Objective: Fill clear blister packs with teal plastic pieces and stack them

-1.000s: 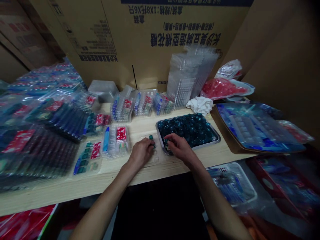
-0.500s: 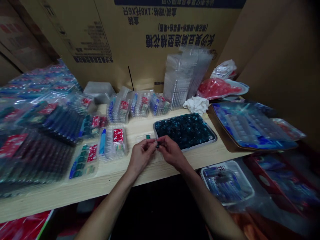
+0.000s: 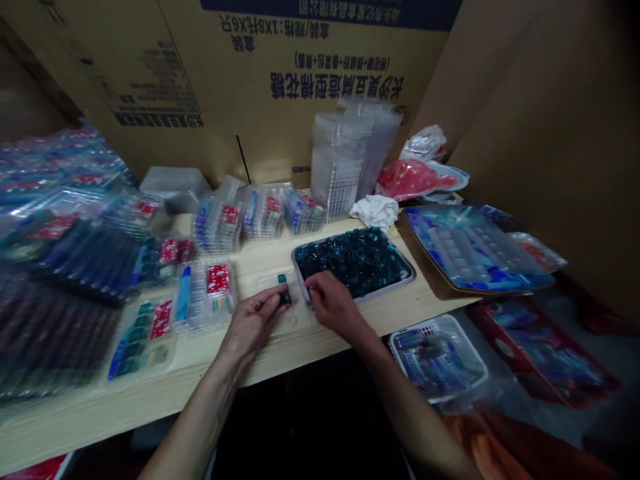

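Note:
In the head view, my left hand (image 3: 253, 323) is closed, thumb and fingers pinching a small dark green piece (image 3: 285, 297). It is over a clear plastic blister tray (image 3: 296, 323) lying on the table, where another green piece (image 3: 282, 278) sits just beyond my fingertips. My right hand (image 3: 333, 305) has its fingers curled together at the near left corner of a shallow tray (image 3: 370, 297). Heaped in that tray are many glossy dark teal pieces (image 3: 355, 257). Something small and dark shows at my right fingertips, too blurred to name.
Filled blister packs (image 3: 143, 333) and stacks of packs (image 3: 205, 293) stand to the left. Behind are clear empty trays (image 3: 337, 167), a white cloth (image 3: 376, 211) and a bag of red pieces (image 3: 415, 179). An open carton (image 3: 470, 250) and a white basket (image 3: 437, 360) are right.
My hands, together half a second ago, are now apart. The left has drawn left with the dark green piece; the right is at the teal tray's corner. The whole view has shifted.

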Motion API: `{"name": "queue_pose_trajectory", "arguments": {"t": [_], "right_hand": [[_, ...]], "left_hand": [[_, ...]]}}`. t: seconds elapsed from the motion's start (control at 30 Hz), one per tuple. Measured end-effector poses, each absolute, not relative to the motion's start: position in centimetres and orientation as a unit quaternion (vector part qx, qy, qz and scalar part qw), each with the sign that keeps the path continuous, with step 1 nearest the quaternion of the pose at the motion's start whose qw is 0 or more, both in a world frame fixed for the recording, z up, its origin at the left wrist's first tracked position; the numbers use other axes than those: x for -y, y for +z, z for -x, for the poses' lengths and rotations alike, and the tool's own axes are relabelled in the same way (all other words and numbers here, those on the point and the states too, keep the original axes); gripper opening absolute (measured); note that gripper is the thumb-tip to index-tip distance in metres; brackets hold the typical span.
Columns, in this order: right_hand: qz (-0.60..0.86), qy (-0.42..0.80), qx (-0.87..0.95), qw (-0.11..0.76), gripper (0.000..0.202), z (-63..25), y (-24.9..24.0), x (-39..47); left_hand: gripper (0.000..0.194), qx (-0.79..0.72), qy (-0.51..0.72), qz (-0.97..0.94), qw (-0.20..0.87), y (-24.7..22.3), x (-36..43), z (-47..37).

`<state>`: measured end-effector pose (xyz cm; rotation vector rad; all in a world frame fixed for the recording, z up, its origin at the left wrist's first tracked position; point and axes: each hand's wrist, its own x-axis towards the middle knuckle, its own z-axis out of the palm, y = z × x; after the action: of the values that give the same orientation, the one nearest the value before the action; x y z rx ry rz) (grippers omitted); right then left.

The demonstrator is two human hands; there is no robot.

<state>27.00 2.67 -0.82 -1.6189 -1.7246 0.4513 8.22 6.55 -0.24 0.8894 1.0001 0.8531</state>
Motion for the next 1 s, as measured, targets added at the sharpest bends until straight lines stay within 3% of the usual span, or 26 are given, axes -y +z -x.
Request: {"name": "queue_pose_trajectory", "arguments": {"t": [0.1, 0.23, 0.33, 0.6, 0.77, 0.87, 1.0], "right_hand": [[0.745, 0.093, 0.607, 0.260, 0.025, -30.3, -0.1, -2.3], [0.792, 0.025, 0.606, 0.079, 0.027, -32.9, -0.1, -1.5], [0.786, 0.006, 0.617, 0.040, 0.026, -32.8, -0.9, -1.2], [0.792, -0.003, 0.589, 0.159, 0.020, -33.1, -1.7, -1.1], [0.725, 0.029, 0.594, 0.348, 0.018, -32.2, -1.4, -1.2], [0.645, 0.123, 0.626, 0.420, 0.018, -30.2, -1.6, -1.4], [0.601, 0.162, 0.647, 0.441, 0.029, -26.8, -2.2, -1.8]], "left_hand": [[0.038, -0.476, 0.399, -0.478, 0.621, -0.9, -7.1, -6.6], [0.016, -0.466, 0.359, -0.658, 0.470, -1.7, -7.5, -5.5], [0.021, -0.434, 0.317, -0.769, 0.347, -2.0, -7.5, -6.3], [0.024, -0.379, 0.157, -0.891, 0.194, -3.4, -7.6, -8.5], [0.026, -0.378, 0.228, -0.873, 0.206, -3.7, -6.7, -8.3], [0.025, -0.421, 0.355, -0.790, 0.269, -2.7, -5.5, -9.0], [0.032, -0.452, 0.403, -0.585, 0.540, -1.2, -4.7, -10.8]]}}
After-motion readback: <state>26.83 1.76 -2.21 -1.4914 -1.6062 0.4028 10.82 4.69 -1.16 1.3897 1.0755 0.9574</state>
